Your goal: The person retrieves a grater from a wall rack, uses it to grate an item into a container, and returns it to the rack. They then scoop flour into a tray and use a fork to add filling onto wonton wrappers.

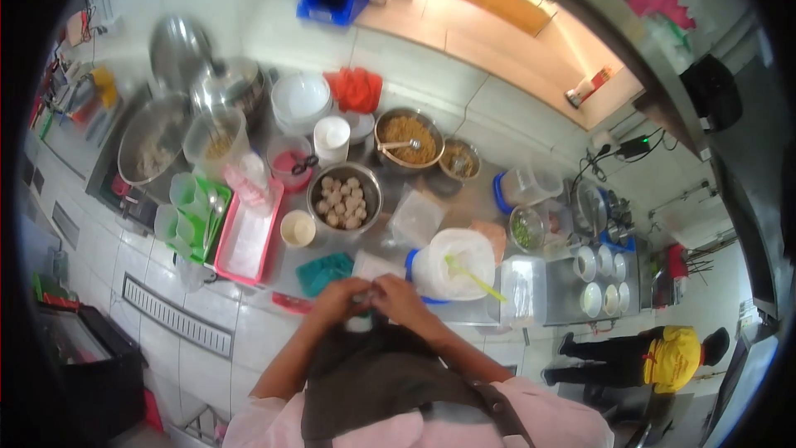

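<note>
Just in front of my apron, at the near edge of the metal counter, my left hand (342,300) and my right hand (400,302) meet with their fingers curled in and pinched. What they hold between them is too small to make out. A teal cloth (323,275) lies just beyond my left hand. A white sheet (378,265) lies on the counter past the fingertips. To the right of my right hand stands a white tub (430,272) with a lime-green spoon (474,277) in it. Farther back, a metal bowl (378,190) holds several pale meatballs (342,202).
A pink tray (247,245) and a beige cup (298,230) stand to the left. Behind are a bowl of brown food (408,130), white bowls (301,101) and a pot (230,87). Small bowls (590,299) line the right end. A person in yellow (672,359) stands at far right.
</note>
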`<action>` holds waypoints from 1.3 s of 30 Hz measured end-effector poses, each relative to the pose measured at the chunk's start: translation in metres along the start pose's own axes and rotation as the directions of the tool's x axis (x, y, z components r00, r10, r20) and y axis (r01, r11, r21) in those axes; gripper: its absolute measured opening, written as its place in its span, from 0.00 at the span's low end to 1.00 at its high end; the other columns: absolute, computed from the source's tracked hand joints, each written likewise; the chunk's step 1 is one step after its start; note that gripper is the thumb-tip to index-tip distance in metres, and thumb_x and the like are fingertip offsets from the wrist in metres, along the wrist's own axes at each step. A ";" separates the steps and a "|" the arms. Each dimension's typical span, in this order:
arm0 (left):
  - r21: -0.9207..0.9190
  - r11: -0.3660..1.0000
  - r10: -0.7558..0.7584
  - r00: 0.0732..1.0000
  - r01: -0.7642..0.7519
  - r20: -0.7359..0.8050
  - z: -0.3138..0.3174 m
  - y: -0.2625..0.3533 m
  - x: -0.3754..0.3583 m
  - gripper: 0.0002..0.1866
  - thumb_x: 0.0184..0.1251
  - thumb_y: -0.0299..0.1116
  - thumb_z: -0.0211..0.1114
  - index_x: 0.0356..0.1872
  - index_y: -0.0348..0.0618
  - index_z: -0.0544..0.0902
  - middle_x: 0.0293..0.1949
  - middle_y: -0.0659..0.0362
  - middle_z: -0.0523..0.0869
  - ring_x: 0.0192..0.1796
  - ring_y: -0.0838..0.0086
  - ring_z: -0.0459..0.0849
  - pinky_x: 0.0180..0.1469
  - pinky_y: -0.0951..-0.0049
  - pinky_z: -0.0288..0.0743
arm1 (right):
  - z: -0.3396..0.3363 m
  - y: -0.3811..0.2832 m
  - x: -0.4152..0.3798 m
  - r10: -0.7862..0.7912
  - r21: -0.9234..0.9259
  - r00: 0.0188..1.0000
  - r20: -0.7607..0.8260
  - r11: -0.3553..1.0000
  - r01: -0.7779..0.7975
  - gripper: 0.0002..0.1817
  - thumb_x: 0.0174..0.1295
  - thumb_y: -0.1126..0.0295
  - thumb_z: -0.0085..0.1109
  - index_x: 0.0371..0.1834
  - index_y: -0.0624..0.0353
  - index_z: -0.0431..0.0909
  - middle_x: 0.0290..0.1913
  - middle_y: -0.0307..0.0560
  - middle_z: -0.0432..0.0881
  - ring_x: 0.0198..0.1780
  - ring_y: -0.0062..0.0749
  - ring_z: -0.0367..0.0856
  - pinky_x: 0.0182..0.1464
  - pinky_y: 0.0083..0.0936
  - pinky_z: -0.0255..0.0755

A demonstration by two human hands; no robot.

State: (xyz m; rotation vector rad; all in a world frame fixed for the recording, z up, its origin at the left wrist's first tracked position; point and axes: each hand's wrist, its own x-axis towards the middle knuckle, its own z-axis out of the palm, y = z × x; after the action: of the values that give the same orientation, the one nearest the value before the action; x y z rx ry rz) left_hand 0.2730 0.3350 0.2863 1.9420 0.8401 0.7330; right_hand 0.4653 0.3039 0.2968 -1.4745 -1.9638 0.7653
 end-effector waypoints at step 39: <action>-0.450 0.888 -0.170 0.975 0.089 -0.142 0.036 -0.049 -0.031 0.06 0.63 0.20 0.58 0.40 0.40 0.75 0.42 0.60 0.79 0.43 0.79 0.77 0.44 0.79 0.70 | 0.011 0.022 0.021 -0.079 0.163 0.913 0.400 0.987 0.014 0.12 0.60 0.61 0.62 0.34 0.59 0.78 0.33 0.56 0.82 0.35 0.52 0.81 0.38 0.42 0.72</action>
State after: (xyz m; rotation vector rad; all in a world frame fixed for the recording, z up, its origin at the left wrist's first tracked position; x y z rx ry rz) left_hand 0.2684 0.3131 0.2224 1.4153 0.8176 0.9360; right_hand 0.4665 0.3281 0.2751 -1.2419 -2.1668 1.2574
